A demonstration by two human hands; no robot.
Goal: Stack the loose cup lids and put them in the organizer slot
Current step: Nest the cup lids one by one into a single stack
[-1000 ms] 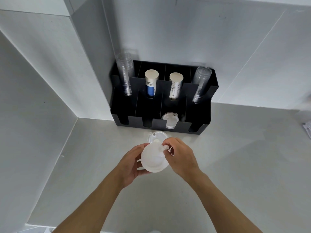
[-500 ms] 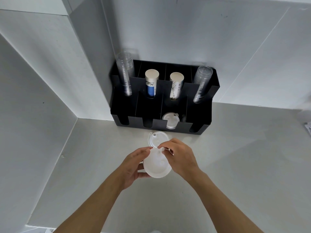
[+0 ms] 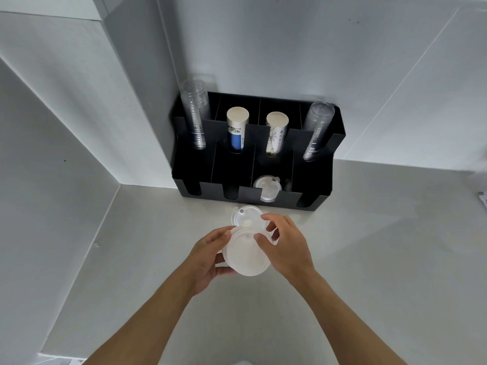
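While both hands (image 3: 208,255) grip lid stack (image 3: 246,255), centred

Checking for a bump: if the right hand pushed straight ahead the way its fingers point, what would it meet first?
Probably the loose white plastic lid lying on the grey counter just beyond the right hand; depth is unclear.

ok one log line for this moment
stage: stacking | both hands hold lid stack | one lid on counter | lids in organizer slot

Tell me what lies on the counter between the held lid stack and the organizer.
In the head view, one loose white lid lies flat between the held lid stack and the black organizer.
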